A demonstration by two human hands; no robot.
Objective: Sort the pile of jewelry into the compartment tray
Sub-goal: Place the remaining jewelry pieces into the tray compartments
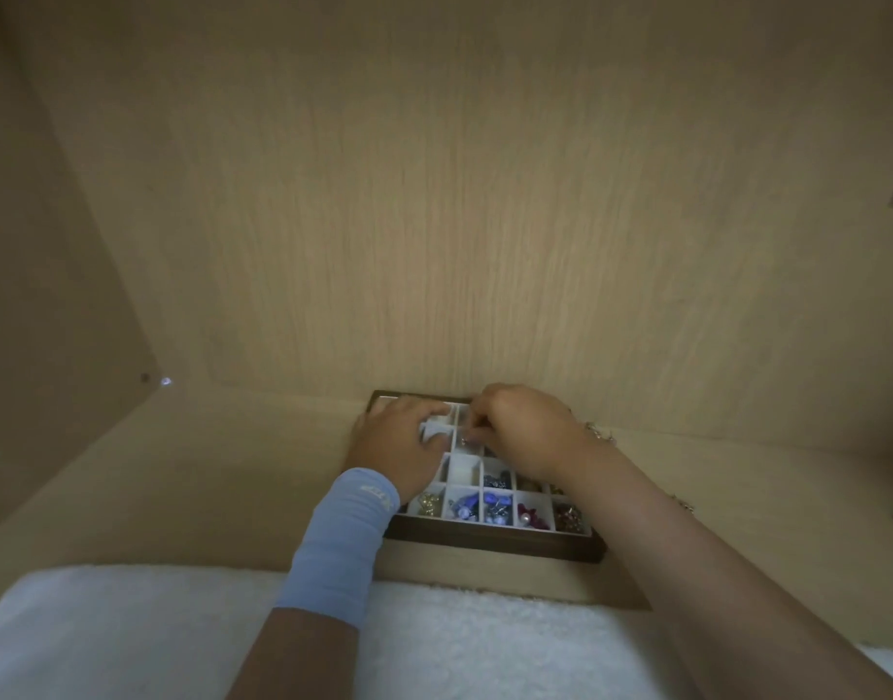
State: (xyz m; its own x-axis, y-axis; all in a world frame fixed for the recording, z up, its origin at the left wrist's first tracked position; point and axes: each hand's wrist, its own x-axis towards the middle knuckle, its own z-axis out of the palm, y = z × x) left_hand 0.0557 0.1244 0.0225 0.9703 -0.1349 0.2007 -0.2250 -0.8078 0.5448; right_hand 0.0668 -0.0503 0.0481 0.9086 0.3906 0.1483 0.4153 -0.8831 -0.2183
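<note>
A dark wooden compartment tray (pixel 490 544) with white cells lies on the beige surface against the back wall. Its near row holds gold, blue, purple and red jewelry pieces (pixel 495 507). My left hand (pixel 396 449), with a light blue wrist sleeve, rests over the tray's far left cells, fingers curled on a small white thing that I cannot identify. My right hand (pixel 528 429) hovers over the far middle cells, fingertips pinching a tiny piece just above a cell. A few chain pieces (pixel 598 433) lie on the surface behind my right wrist.
A white fluffy cloth (pixel 131 634) covers the near edge. Wood-grain walls enclose the space at the back and left. Bare beige surface (pixel 207 492) lies left of the tray.
</note>
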